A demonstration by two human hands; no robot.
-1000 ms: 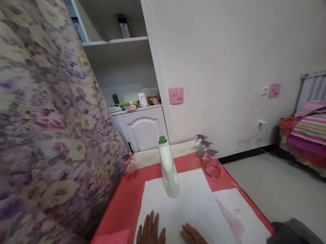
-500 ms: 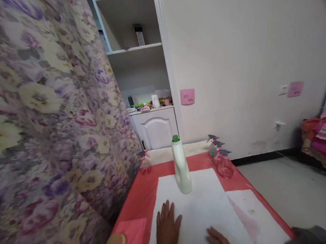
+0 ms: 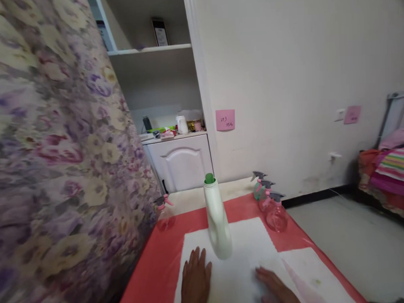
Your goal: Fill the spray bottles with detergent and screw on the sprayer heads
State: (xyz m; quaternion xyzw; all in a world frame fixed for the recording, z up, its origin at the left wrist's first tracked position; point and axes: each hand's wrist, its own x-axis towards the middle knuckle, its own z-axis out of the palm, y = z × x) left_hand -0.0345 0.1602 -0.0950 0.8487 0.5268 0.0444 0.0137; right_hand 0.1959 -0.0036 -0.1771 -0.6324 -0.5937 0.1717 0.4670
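My left hand point(image 3: 196, 281) lies flat, fingers stretched out, on a white sheet point(image 3: 241, 243) spread over the table. Just beyond its fingertips a pale green plastic bottle point(image 3: 218, 224) stands upright on the sheet; its neck has a green top point(image 3: 209, 179). To the right, my right hand point(image 3: 278, 289) is over the same sheet with thumb and fingers apart and nothing in it. It is slightly blurred, and I cannot tell whether it touches the sheet. Neither hand is on the bottle.
A red cloth point(image 3: 145, 268) covers the table. Pink and green spray bottles, one a clear pink spray bottle point(image 3: 276, 217), stand at the right edge; another spray bottle point(image 3: 164, 215) stands at left. A stained white sheet point(image 3: 323, 271) lies at right. A floral curtain point(image 3: 62, 175) hangs at left.
The view has shifted, and the round jar at the lower left has left it. My right hand reaches further into view. The left hand stays flat; the bottle stands where it was.
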